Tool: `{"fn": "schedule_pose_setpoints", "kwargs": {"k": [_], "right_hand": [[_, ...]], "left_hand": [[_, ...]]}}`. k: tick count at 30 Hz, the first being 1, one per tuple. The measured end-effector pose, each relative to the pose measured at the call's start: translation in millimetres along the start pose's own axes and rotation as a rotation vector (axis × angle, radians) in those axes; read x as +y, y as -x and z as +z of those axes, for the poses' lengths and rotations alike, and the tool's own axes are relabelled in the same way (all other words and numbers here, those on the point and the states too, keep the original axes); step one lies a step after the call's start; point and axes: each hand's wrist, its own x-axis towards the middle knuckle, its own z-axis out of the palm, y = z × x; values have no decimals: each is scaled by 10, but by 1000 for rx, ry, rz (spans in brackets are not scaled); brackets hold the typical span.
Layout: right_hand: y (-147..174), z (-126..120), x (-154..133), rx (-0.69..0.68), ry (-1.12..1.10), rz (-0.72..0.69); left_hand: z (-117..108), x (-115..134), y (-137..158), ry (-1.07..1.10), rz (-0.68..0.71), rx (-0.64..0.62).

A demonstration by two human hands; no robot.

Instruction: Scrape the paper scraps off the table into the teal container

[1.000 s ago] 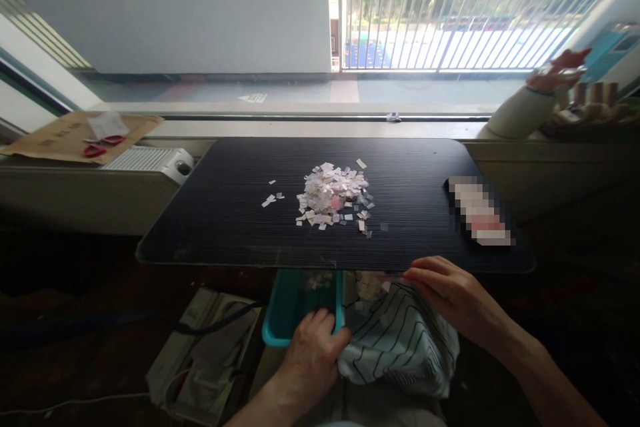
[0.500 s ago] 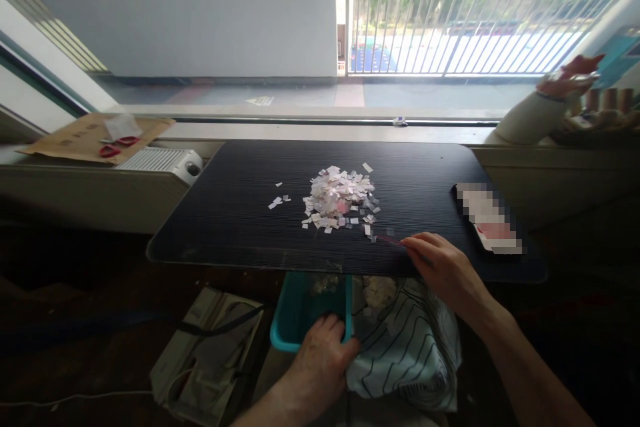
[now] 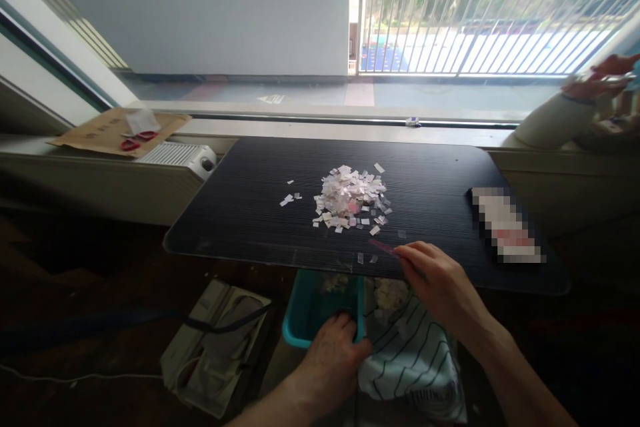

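My right hand (image 3: 434,273) is closed on a thin pinkish stick (image 3: 382,247) just above the table's front edge. The stick's tip points at a heap of small white and clear paper pieces (image 3: 350,193) on the black table (image 3: 235,213). Two loose pieces (image 3: 361,258) lie between the stick and the front edge. Below that edge, my left hand (image 3: 335,353) grips the near right rim of a teal plastic tub (image 3: 295,330), its fingertips hidden inside. Some small pieces (image 3: 337,282) lie at the tub's far end.
A striped cloth bag (image 3: 415,360) with pale pieces in its mouth stands right of the tub. A blurred-out phone-like object (image 3: 505,227) lies at the table's right. Red-handled scissors (image 3: 137,140) rest on a brown envelope (image 3: 85,133). An open case (image 3: 215,347) is on the floor.
My right hand has drawn the stick back from the heap toward the front edge, and two small pieces have moved nearer that edge. My left hand stays on the tub. The view has shifted slightly.
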Motion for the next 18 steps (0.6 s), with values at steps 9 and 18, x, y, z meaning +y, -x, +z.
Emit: {"fn": "schedule_pose_setpoints", "kwargs": {"k": [9, 18], "right_hand": [[128, 76, 111, 60, 148, 72], [97, 332, -438, -22, 42, -58]], "left_hand": [[-7, 8, -2, -10, 3, -2], [59, 4, 0, -31, -13, -4]]}}
